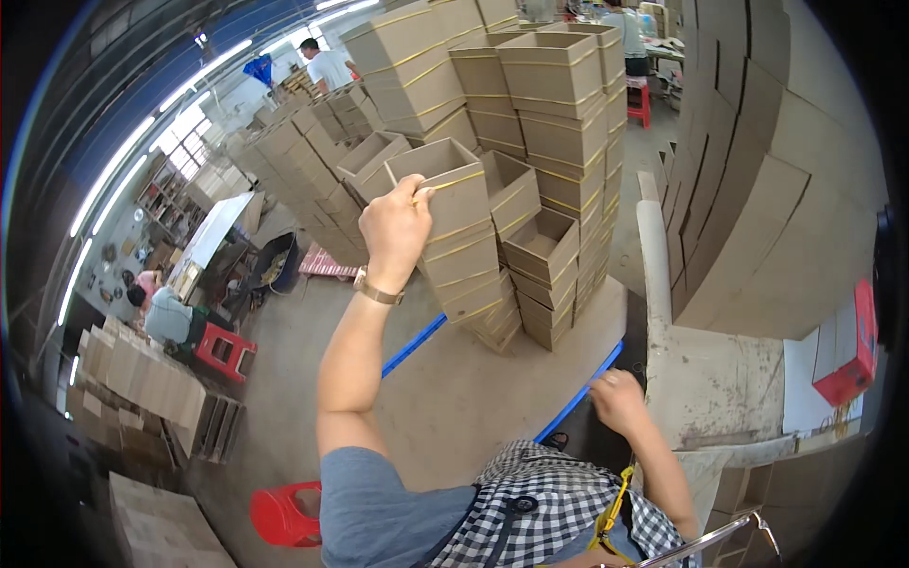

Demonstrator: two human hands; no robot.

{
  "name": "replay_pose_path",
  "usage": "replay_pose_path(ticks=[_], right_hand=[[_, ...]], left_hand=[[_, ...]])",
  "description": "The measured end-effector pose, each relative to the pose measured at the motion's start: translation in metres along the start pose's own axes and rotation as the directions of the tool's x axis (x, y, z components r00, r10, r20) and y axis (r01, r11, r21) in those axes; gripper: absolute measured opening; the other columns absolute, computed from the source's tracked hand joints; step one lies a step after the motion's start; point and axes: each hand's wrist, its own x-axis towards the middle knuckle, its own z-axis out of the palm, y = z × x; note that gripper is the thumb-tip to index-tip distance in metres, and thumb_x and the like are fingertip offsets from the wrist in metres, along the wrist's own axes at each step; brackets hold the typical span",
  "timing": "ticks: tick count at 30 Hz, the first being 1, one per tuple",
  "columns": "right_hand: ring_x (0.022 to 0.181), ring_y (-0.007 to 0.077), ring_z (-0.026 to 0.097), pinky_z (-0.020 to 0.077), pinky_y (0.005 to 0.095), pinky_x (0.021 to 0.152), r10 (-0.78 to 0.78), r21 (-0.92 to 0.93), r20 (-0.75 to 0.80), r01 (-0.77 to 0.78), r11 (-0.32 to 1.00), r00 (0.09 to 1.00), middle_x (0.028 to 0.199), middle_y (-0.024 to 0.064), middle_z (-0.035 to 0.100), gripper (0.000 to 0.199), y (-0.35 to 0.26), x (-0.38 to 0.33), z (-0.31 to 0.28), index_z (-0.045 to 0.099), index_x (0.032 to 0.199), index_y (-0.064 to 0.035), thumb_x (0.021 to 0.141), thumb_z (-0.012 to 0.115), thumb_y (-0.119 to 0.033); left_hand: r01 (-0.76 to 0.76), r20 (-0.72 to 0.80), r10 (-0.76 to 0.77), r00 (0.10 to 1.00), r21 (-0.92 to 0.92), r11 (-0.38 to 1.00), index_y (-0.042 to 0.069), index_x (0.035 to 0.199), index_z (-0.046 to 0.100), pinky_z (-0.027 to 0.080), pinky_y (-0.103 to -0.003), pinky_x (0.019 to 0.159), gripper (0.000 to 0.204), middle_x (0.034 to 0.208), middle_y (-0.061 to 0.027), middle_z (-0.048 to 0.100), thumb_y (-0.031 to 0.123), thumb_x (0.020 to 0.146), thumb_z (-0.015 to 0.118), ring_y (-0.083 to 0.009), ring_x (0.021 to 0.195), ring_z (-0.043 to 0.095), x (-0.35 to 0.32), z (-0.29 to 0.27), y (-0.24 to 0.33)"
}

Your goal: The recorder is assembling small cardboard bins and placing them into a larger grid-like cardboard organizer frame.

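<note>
My left hand is raised at arm's length, its fingers pinched on a yellow band at the near left corner of an open cardboard box. That box tops a stack of similar grey-brown boxes, each with yellow bands around it. Lower down on the right, my right hand hangs in front of me beside the worktable, away from the boxes. Its fingers are curled in, and whatever they may hold is hidden.
More banded box stacks rise behind. A blue-edged board lies beneath the stacks. At right, a worktable carries tall piled cardboard and a red-and-white box. Red stools and two co-workers are at left and back.
</note>
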Motion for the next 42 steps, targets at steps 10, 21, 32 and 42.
replay_pose_path(ticks=[10, 21, 32, 42], right_hand=[[0.120, 0.0266, 0.041, 0.0266, 0.0526, 0.102, -0.790, -0.189, -0.053, 0.771, 0.608, 0.610, 0.120, 0.0082, 0.053, 0.025, -0.114, 0.195, 0.032, 0.063, 0.099, -0.0106, 0.076, 0.055, -0.016], [0.131, 0.0224, 0.022, 0.0095, 0.0599, 0.107, -0.632, -0.622, 0.235, 0.614, 0.486, 0.739, 0.111, 0.0020, 0.057, 0.028, -0.060, 0.243, 0.067, 0.068, 0.093, -0.0065, 0.075, 0.052, -0.022], [0.133, 0.0274, 0.023, 0.0149, 0.0527, 0.108, -0.613, -0.490, 0.158, 0.600, 0.632, 0.774, 0.134, 0.0125, 0.042, 0.028, -0.054, 0.239, 0.077, 0.067, 0.091, -0.0032, 0.076, 0.052, -0.020], [0.098, 0.0301, 0.055, 0.0416, 0.0424, 0.089, -0.295, 0.144, -0.522, 0.424, 0.894, 0.800, 0.100, 0.0112, 0.060, 0.031, -0.009, 0.197, 0.027, 0.059, 0.097, -0.0017, 0.066, 0.059, -0.002]], left_hand=[[-0.146, 0.225, 0.082, 0.971, 0.282, 0.948, 0.007, 0.073, 0.062, 0.048, -0.040, 0.054, 0.019, 0.060, -0.0166, 0.060, 0.025, 0.079, 0.061, -0.0314, 0.059, 0.062, 0.020, -0.014, 0.019], [-0.129, 0.054, 0.123, 0.991, 0.138, 0.982, 0.009, 0.067, 0.061, 0.041, -0.034, 0.042, 0.020, 0.050, -0.0113, 0.054, 0.025, 0.078, 0.065, -0.0268, 0.046, 0.056, -0.006, -0.020, 0.007], [0.286, -0.010, -0.310, 0.951, -0.361, 0.888, -0.002, 0.081, 0.064, 0.040, -0.023, 0.045, 0.009, 0.054, -0.0065, 0.055, 0.006, 0.079, 0.065, -0.0058, 0.047, 0.050, 0.007, -0.068, 0.007], [0.015, -0.078, -0.030, 0.996, -0.197, 0.980, 0.003, 0.079, 0.064, 0.043, -0.027, 0.048, 0.004, 0.062, -0.0082, 0.061, 0.001, 0.076, 0.064, -0.0155, 0.051, 0.056, -0.065, -0.110, 0.019]])
